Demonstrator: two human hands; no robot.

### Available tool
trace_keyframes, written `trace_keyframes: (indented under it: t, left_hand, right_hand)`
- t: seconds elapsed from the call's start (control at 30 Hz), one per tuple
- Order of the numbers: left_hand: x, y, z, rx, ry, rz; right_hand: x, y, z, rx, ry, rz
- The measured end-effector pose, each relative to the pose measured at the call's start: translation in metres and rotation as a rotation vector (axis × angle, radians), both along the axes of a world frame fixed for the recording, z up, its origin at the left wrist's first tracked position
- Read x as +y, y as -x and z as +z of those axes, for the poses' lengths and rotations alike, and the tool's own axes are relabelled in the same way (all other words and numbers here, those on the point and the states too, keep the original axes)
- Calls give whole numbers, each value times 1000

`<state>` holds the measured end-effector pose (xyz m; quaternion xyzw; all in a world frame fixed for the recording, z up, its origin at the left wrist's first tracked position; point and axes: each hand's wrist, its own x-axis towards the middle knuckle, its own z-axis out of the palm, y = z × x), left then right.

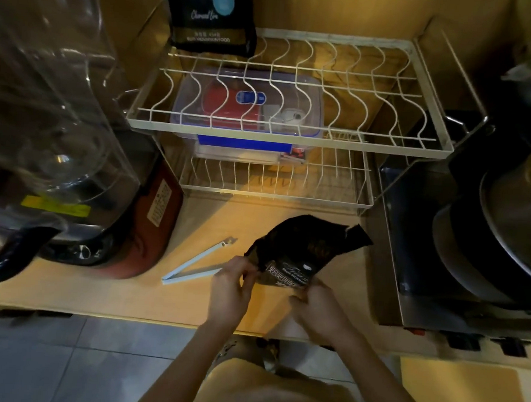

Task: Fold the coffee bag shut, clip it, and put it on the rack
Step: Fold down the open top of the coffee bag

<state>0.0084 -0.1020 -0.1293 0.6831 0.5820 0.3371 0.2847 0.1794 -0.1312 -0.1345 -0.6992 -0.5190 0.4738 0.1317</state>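
Note:
A black coffee bag (302, 246) lies on the wooden counter, its near end towards me. My left hand (229, 287) pinches the bag's near left corner. My right hand (317, 306) grips its near right edge. A pale blue-white bag clip (192, 266) lies open in a V on the counter, just left of my left hand. The white wire rack (292, 140) stands behind the bag, with two tiers. A second black coffee bag (212, 14) stands upright at the back left of the top tier.
A clear plastic box (248, 103) with red and blue contents sits on the lower tier. A blender jug (47, 94) on a red base (144, 224) stands at the left. A steel cooker (426, 241) with stacked pans (505, 231) stands at the right.

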Motion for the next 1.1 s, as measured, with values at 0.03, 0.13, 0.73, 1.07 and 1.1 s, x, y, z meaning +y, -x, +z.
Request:
trace_keyframes:
  t: [0.03,0.13,0.73,1.07,1.1]
  left_hand:
    - [-1,-3,1,-10,-9,7]
    - [-1,-11,3,-21,-32,23]
    - [-5,-26,14,25,-45,14]
    - [14,-17,19,-189,55,4]
    - [21,-18,18,-179,46,15]
  right_hand:
    - [1,-3,11,-72,31,84]
    - [7,-9,55,-310,80,341]
    - [101,35,140,-887,-321,956]
    - [106,11,124,-758,-462,844]
    - [105,8,125,-745,-472,830]
